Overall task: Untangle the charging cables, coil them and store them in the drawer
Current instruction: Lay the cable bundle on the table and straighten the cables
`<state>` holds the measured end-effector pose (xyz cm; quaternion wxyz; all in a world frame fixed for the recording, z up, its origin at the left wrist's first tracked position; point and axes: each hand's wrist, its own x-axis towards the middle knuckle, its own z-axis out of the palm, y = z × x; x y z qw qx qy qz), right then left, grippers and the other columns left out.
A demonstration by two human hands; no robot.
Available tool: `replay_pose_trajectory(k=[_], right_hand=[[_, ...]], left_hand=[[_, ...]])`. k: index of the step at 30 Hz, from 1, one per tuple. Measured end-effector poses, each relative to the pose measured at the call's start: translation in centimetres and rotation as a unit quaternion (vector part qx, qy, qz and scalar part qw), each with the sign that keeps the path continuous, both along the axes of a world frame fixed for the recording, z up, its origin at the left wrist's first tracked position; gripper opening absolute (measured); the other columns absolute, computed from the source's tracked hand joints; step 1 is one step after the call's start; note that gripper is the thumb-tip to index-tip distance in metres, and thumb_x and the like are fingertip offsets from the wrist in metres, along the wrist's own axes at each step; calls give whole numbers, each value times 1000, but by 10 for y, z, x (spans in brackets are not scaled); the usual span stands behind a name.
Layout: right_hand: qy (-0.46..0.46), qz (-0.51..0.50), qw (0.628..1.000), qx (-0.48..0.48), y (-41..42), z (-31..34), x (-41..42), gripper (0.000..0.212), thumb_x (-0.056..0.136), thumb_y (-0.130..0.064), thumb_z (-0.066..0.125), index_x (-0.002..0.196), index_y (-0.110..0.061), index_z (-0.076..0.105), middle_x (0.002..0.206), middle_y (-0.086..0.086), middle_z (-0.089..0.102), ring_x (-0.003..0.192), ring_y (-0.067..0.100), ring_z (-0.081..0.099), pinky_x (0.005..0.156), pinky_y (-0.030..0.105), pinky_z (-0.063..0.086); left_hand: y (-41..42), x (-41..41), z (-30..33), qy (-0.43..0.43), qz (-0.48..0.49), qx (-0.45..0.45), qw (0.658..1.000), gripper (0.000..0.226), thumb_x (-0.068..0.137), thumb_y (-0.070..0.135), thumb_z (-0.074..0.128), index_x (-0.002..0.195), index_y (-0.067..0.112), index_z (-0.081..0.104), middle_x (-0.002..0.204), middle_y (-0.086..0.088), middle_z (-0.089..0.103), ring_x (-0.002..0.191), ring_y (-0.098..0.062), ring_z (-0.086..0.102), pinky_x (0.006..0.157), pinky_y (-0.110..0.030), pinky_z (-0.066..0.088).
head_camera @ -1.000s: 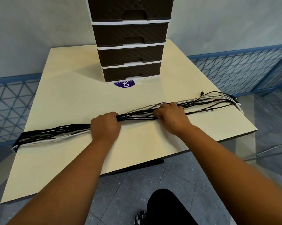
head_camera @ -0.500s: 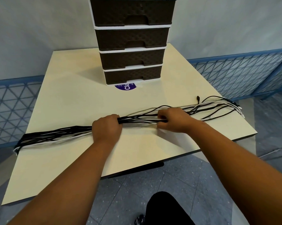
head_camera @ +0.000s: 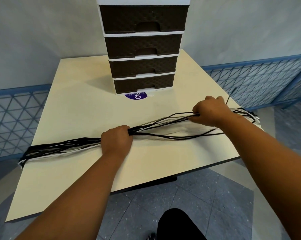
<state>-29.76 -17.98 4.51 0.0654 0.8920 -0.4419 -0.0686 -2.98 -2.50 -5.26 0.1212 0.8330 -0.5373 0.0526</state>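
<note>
Right hand (head_camera: 211,112) slid rightward gripping cables (head_camera: 163,126), left hand (head_camera: 116,140) clenching them, drawers (head_camera: 142,49) closed

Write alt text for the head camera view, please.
Two hands hold a long bundle of black and white charging cables stretched across a beige table: left hand grips the middle, right hand lifts the strands. Behind stands a brown four-drawer unit, all drawers closed.
</note>
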Motion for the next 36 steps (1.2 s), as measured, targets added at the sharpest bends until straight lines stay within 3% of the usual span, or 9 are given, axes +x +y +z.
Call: replay_pose_trajectory(k=[5,11,13,17,19,21,23,30,36], right_hand=[[4,-82,996,-22,0,-2,-4,45,91,-64,46,99,-27,69,91,-2,63,113,25,43,94,47,31],[0,-139,989,-45,7,-4,-18,98,75,-89,2,103,-22,68,110,8,67,120,36,45,100,57,29],[20,-154,986,-64,4,-4,-27,94,80,-86,7,105,-20,68,113,9,66,117,36,47,99,55,31],[1,-175,979,-101,-11,-4,-47,49,96,-57,39,99,-17,68,93,4,62,101,31,52,89,46,40],[-85,-175,980,-30,-18,-4,-54,41,96,-50,49,96,-13,67,86,5,61,90,29,55,80,40,45],[-180,-187,962,80,-24,-4,-62,31,94,-40,60,101,-11,67,92,8,63,88,25,54,75,36,44],[-220,-183,951,116,-27,-4,-73,25,91,-31,66,106,-10,68,97,9,63,91,23,54,75,34,41],[-268,-141,953,16,-23,-22,-74,27,100,-30,50,103,-5,60,91,19,63,84,36,57,69,39,45],[-181,-199,963,-23,-19,-19,-70,57,96,-65,22,90,-18,54,80,7,58,82,33,57,76,47,50]], left_hand=[[0,0,0,4,0,10,1000,12,82,19,51,75,17,61,63,-1,61,58,-27,53,55,-29,36],[2,-1,2,2,-2,2,1000,15,84,20,52,71,17,58,63,-3,62,56,-27,47,54,-29,31],[2,-2,3,0,0,1,1000,18,86,21,51,69,18,56,63,-3,61,56,-27,46,54,-29,29],[2,-3,4,-4,3,10,1000,18,86,20,51,68,19,53,59,-1,57,55,-27,46,53,-29,27],[2,-3,4,-6,5,13,1000,19,86,19,51,66,19,51,55,1,51,54,-27,46,52,-29,26],[1,-2,4,-7,5,19,1000,17,84,19,51,67,19,53,54,3,48,54,-26,47,51,-29,26],[1,-3,4,-2,5,21,1000,14,83,19,52,68,19,55,56,2,52,54,-26,48,52,-28,27],[2,-4,6,6,4,14,1000,16,83,18,52,67,19,53,55,3,48,55,-26,48,53,-29,29],[4,-6,7,11,8,2,1000,20,86,21,53,66,21,52,60,0,60,55,-26,46,55,-29,33]])
